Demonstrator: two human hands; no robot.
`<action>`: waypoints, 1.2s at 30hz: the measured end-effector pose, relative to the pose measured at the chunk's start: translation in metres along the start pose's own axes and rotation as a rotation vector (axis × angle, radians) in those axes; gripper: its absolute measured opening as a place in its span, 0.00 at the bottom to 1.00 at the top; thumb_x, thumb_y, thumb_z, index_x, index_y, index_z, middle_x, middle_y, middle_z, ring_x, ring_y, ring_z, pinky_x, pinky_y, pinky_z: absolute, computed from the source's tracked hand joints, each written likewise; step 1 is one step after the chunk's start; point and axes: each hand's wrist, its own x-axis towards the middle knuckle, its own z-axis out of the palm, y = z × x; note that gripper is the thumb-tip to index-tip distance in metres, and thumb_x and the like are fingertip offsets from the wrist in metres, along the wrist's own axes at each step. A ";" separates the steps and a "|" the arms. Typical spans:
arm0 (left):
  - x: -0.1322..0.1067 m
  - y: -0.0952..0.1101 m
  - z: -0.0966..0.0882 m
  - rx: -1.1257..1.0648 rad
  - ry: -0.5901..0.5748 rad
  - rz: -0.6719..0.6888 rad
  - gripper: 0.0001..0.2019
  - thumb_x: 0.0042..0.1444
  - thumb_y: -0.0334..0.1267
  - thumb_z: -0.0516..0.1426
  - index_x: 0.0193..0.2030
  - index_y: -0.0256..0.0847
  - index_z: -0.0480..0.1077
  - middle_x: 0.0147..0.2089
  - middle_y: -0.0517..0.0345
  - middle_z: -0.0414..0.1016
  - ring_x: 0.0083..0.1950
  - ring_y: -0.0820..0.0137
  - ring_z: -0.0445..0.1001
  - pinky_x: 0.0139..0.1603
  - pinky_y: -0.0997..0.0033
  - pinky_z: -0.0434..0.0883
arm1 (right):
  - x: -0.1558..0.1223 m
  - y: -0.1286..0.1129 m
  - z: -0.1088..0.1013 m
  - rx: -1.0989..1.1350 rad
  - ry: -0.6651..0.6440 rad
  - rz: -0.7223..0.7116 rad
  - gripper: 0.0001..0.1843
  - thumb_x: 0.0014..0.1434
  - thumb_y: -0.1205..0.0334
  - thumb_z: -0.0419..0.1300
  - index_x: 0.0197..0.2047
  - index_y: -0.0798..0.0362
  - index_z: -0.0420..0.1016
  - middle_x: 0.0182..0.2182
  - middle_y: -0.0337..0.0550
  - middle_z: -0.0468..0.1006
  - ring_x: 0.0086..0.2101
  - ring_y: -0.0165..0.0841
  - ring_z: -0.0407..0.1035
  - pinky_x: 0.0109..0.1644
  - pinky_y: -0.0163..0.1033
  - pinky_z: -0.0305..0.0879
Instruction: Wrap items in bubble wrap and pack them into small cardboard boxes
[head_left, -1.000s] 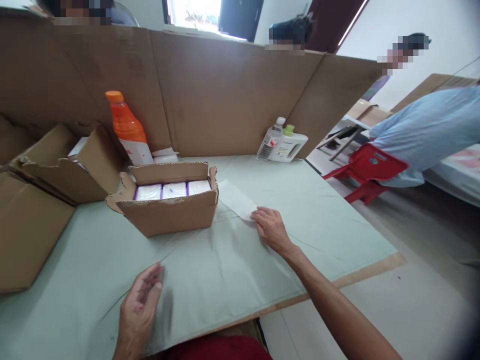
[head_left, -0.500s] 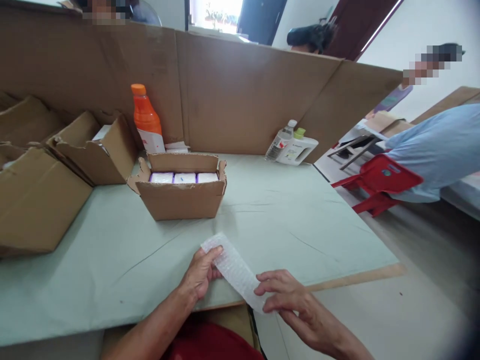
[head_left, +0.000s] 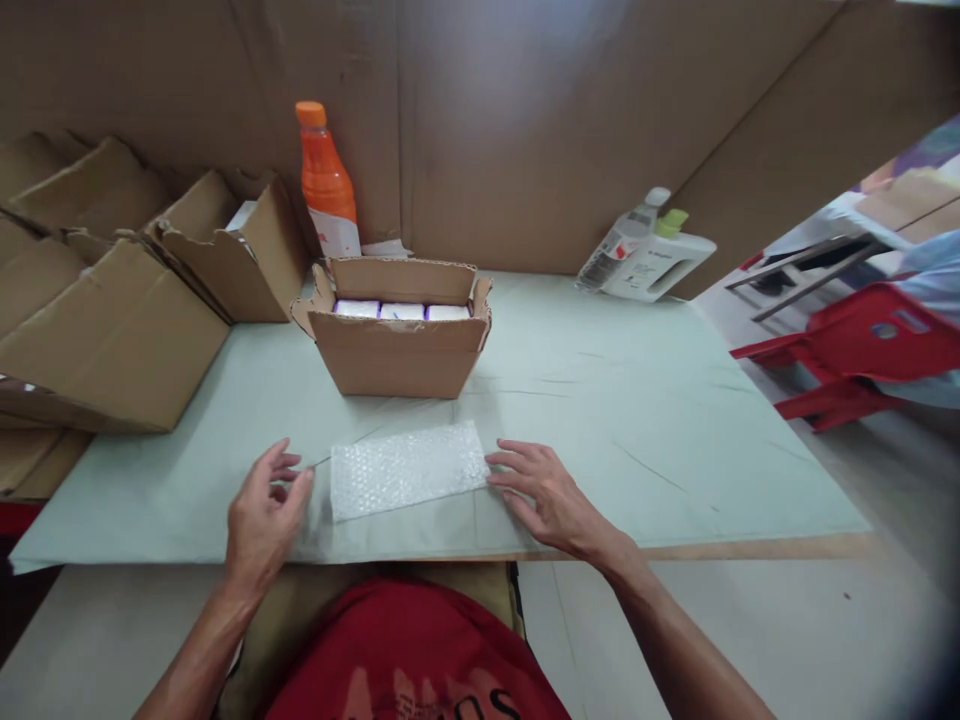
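Note:
A flat bubble-wrap bag (head_left: pixel 409 470) lies on the pale green table top (head_left: pixel 600 430), close to the front edge. To its left is my left hand (head_left: pixel 266 510), empty, with thumb and fingers apart and a small gap to the bag. My right hand (head_left: pixel 544 492) is at the bag's right end, fingers stretched out and the tips at or just touching its edge. Behind the bag stands an open cardboard box (head_left: pixel 401 355) holding a row of white packs with purple edges (head_left: pixel 403 312).
Several open cardboard boxes (head_left: pixel 112 330) crowd the left side. An orange bottle (head_left: pixel 328 180) stands by the cardboard wall (head_left: pixel 525 130). A clear bottle (head_left: pixel 622 240) and a white jug (head_left: pixel 664 262) lean at back right. Beyond the table is a red chair (head_left: pixel 877 345) with a person's blue clothing.
The bubble-wrap bag has gone from my left hand down onto the table, now lying nearly level. My left hand has let go and moved left. The view has tipped downward.

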 end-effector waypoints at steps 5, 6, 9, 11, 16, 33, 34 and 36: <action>-0.006 0.030 0.025 0.064 -0.152 0.445 0.13 0.63 0.36 0.53 0.50 0.41 0.75 0.46 0.50 0.80 0.46 0.63 0.77 0.47 0.64 0.74 | 0.041 -0.040 0.027 0.072 0.060 -0.060 0.18 0.62 0.71 0.56 0.52 0.49 0.79 0.57 0.51 0.78 0.59 0.47 0.67 0.60 0.58 0.65; -0.006 0.034 0.036 0.086 -0.226 0.516 0.13 0.63 0.33 0.52 0.48 0.42 0.75 0.45 0.50 0.80 0.47 0.63 0.77 0.50 0.62 0.73 | 0.052 -0.049 0.036 0.085 0.028 -0.100 0.19 0.62 0.71 0.57 0.53 0.49 0.78 0.58 0.52 0.76 0.59 0.46 0.67 0.60 0.58 0.65; -0.004 0.031 0.063 0.189 -0.365 0.588 0.15 0.60 0.27 0.50 0.44 0.42 0.76 0.41 0.51 0.79 0.44 0.62 0.76 0.49 0.60 0.73 | 0.065 -0.056 0.058 0.078 -0.081 -0.185 0.20 0.64 0.66 0.59 0.58 0.49 0.75 0.62 0.52 0.73 0.61 0.46 0.66 0.61 0.56 0.65; -0.001 0.022 0.068 0.199 -0.387 0.612 0.15 0.58 0.25 0.51 0.43 0.42 0.76 0.40 0.52 0.79 0.43 0.62 0.75 0.47 0.61 0.73 | 0.051 -0.039 0.062 0.022 -0.034 -0.137 0.17 0.66 0.62 0.58 0.57 0.48 0.76 0.61 0.50 0.74 0.61 0.46 0.66 0.61 0.56 0.65; -0.007 -0.003 0.041 0.253 -0.196 0.576 0.12 0.63 0.32 0.52 0.48 0.43 0.75 0.45 0.50 0.79 0.47 0.61 0.76 0.50 0.61 0.72 | -0.004 0.025 0.041 -0.173 0.390 0.210 0.14 0.70 0.59 0.52 0.48 0.49 0.79 0.48 0.50 0.81 0.49 0.45 0.74 0.51 0.53 0.69; -0.025 0.015 0.041 -0.223 -0.234 -0.139 0.10 0.51 0.46 0.59 0.34 0.43 0.67 0.25 0.65 0.69 0.23 0.72 0.66 0.26 0.73 0.62 | 0.026 -0.012 0.047 0.434 0.398 0.484 0.27 0.63 0.55 0.57 0.63 0.55 0.65 0.30 0.38 0.76 0.27 0.31 0.69 0.31 0.36 0.68; -0.024 0.018 0.040 -0.345 -0.225 -0.225 0.14 0.48 0.48 0.61 0.36 0.42 0.67 0.26 0.65 0.70 0.23 0.73 0.66 0.26 0.73 0.62 | 0.025 -0.015 0.044 0.438 0.395 0.471 0.31 0.63 0.56 0.56 0.67 0.55 0.61 0.31 0.38 0.75 0.26 0.30 0.69 0.31 0.35 0.68; -0.024 0.025 0.038 -0.549 -0.185 -0.359 0.21 0.43 0.49 0.65 0.42 0.41 0.67 0.28 0.65 0.71 0.25 0.73 0.67 0.28 0.74 0.65 | 0.025 -0.021 0.037 0.414 0.361 0.432 0.34 0.64 0.57 0.55 0.71 0.55 0.57 0.33 0.37 0.76 0.26 0.27 0.68 0.33 0.32 0.68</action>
